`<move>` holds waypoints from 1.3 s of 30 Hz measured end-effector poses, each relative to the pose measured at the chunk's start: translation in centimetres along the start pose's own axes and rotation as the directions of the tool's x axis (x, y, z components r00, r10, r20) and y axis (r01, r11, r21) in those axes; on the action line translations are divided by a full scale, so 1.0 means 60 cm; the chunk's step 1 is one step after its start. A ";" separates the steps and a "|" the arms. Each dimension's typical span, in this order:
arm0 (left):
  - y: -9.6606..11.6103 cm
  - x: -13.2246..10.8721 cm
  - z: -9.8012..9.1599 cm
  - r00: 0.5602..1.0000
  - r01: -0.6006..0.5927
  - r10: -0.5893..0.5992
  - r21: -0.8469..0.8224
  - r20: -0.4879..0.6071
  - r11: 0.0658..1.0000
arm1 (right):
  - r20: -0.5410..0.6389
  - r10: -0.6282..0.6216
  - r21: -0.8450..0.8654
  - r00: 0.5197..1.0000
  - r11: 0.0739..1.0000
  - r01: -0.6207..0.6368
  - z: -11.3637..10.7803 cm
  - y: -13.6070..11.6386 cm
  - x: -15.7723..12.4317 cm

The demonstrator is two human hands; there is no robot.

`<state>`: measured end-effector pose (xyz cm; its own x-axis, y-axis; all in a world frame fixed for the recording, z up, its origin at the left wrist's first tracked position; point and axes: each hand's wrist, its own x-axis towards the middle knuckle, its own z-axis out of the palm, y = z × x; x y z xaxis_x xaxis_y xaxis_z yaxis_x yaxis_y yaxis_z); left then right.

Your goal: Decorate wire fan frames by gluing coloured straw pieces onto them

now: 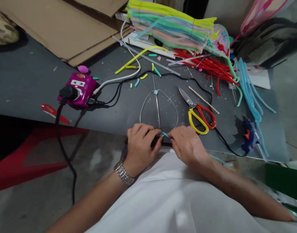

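A wire frame [158, 108], two curved sides and a straight middle rod, lies at the table's front edge with its lower end between my hands. Light blue fuzzy stem wraps its upper joint [156, 92]. My left hand [143, 142], with a metal watch on the wrist, is closed around the frame's lower left. My right hand [187, 142] pinches a short light blue pipe cleaner [164, 134] at the lower joint. A bit of yellow shows by the left fingertips. The fingers hide part of the wire. Right of the frame lie scissors [197, 113] with red and yellow handles.
A purple power adapter [82, 89] with black cords sits left. Bundled pastel pipe cleaners [170, 26] and red ones [209, 66] lie at the back. A blue glue gun [249, 136] and light blue stems [249, 90] are right. Cardboard [53, 29] covers the back left.
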<state>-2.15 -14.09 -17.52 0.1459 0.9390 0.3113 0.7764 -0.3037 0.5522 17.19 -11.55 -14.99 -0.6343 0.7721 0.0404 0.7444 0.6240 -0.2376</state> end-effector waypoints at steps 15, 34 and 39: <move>0.006 0.005 0.000 0.998 0.057 -0.057 0.022 0.022 0.998 | -0.057 0.010 0.035 0.998 0.999 -0.008 -0.008 0.004 0.000; -0.002 0.018 -0.001 0.999 -0.048 0.047 0.101 0.006 0.994 | -0.443 0.747 0.231 0.496 0.629 -0.742 -0.151 0.192 -0.187; -0.014 0.011 0.020 0.998 -0.026 0.025 0.013 0.063 1.000 | -0.312 0.918 0.239 0.244 0.325 -0.915 -0.140 0.235 -0.279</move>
<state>-1.95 -13.01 -18.71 0.2040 0.9394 0.2756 0.7805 -0.3260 0.5335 40.05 -14.63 -10.84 0.5938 0.7990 0.0947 0.7722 -0.5329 -0.3459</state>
